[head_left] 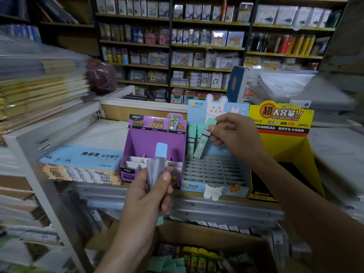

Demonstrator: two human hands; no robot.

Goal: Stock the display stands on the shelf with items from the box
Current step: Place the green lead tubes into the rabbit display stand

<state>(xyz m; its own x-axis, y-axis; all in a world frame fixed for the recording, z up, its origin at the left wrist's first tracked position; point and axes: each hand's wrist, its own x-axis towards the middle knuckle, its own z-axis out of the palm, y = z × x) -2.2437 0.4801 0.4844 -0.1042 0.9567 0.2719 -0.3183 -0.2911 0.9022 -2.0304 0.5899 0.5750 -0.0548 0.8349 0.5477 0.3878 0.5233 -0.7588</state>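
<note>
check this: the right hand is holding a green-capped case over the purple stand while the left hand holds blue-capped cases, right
Not quite. In the head view the right hand holds the green-capped case over the blue bunny stand, not the purple stand beside it. The left hand does hold blue-capped cases.

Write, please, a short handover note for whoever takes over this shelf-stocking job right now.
Left hand: grips a small bunch of blue-capped lead cases in front of the purple stand.
Right hand: pinches a green-capped case, tilted over the back of the rabbit stand.
Done: a few green cases stand in the rabbit stand's back left corner.
Left: most rabbit stand slots are empty, and the purple stand's compartments look empty. More stock lies in the box below the shelf.
</note>
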